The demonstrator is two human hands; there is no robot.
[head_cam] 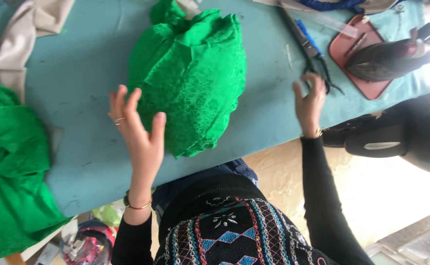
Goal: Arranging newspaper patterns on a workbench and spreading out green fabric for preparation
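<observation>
My left hand (135, 128) hovers open, fingers spread, at the near edge of the folded green cloth (190, 73) mid-table, holding nothing. Right hand (309, 102) is open too, fingertips at the black scissors (318, 61). Blue table (77, 73) has bare room btwn cloth & scissors. More green fabric (9, 172) hangs off the left edge; pink tray (340, 49) w/ a dark iron (386, 59) sits beyond the scissors.
</observation>
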